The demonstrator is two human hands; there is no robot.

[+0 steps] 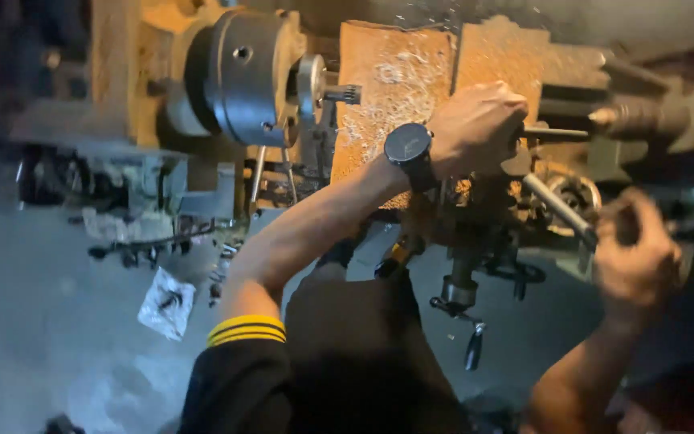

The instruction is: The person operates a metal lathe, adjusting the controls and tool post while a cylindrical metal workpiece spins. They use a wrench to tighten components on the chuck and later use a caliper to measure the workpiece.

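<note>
At upper left of the frame the chuck (246,76) holds a small toothed part (345,94). My left hand (475,128) grips the post; my right hand (634,253) clamps the lever (560,210). I'd turn steadily.

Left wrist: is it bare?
No, a dark round-faced watch sits on the wrist of the left hand, which rests on the lathe carriage.
</note>
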